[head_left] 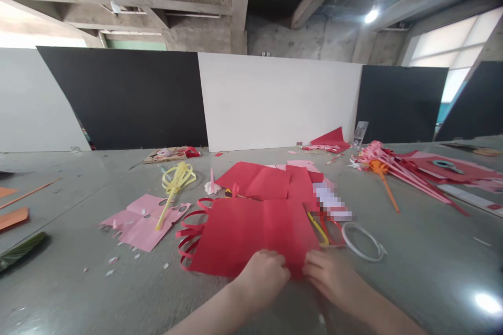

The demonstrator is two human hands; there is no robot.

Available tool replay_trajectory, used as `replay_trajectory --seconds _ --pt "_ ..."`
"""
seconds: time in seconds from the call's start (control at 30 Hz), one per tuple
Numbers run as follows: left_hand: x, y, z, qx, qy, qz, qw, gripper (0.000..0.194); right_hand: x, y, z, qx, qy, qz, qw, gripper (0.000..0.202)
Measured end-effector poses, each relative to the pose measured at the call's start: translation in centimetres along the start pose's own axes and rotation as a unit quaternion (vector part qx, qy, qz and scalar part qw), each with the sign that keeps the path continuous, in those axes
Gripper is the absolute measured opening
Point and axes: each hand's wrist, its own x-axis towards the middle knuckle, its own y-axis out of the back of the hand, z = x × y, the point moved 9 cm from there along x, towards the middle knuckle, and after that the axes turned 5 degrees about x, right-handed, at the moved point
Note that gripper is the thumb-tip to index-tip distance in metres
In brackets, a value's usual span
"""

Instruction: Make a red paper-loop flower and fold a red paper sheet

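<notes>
A large red paper sheet (251, 230) lies flat in front of me, with several strips curled into loops along its left edge. My left hand (265, 275) is closed, its curled fingers on the sheet's near edge. Just to the right, my right hand (330, 275) is closed too, its fingers bent over the near right part of the same sheet. Both hands' fingertips are partly hidden or blurred. More red paper (255, 179) lies behind the sheet. A yellow strip (320, 229) sticks out at its right side, near a coil of white cord (363, 242).
To the left, a yellow looped paper flower (172, 188) rests on pink cut paper (145, 222). Pink paper flowers (377, 157), an orange flower (380, 168) and a tape roll (448, 166) lie at right. White and black panels (281, 102) stand behind the table.
</notes>
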Motion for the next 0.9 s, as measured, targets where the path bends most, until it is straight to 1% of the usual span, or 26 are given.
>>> replay_trajectory --seconds 0.13,0.23,0.3,0.4,0.47,0.53,0.57,0.7,0.8,0.9 --pt "-0.3 0.0 0.0 0.0 0.01 -0.004 1.0 0.003 -0.1 -0.2 0.1 0.011 -0.006 -0.002 1.0 0.016" --pt "-1.0 -0.2 -0.9 -0.006 0.03 -0.004 1.0 0.003 0.0 -0.1 0.4 0.016 -0.015 -0.013 1.0 0.015" --pt "-1.9 -0.3 -1.7 -0.012 0.045 -0.005 0.999 0.005 -0.1 -0.1 0.7 0.028 -0.02 -0.024 0.999 0.014" --pt "-3.5 -0.4 -2.5 -0.015 0.07 -0.014 0.997 0.013 -0.1 0.2 1.1 0.048 -0.024 -0.037 0.998 0.014" --pt "-4.8 -0.7 -3.0 -0.013 0.102 -0.021 0.994 0.017 -0.1 0.5 1.2 0.056 -0.028 -0.04 0.997 0.014" --pt "-5.8 -1.1 -3.3 -0.003 0.135 -0.017 0.991 0.018 -0.1 0.9 1.1 0.06 -0.031 -0.037 0.997 0.015" --pt "-6.2 -1.3 -3.2 0.007 0.139 -0.01 0.99 0.017 -0.1 1.2 1.0 0.06 -0.032 -0.034 0.997 0.016" --pt "-6.5 -1.7 -2.0 0.054 0.088 0.024 0.994 0.015 -0.1 1.1 0.2 0.053 -0.043 -0.034 0.997 0.02" --pt "-6.2 -1.8 -1.9 0.055 0.072 0.017 0.996 0.01 0.2 0.6 -1.0 0.034 -0.049 -0.021 0.998 0.015" --pt "-6.0 -1.7 -2.2 0.037 0.073 0.008 0.997 0.008 1.2 -0.1 -3.4 0.021 -0.009 -0.003 1.0 0.013"
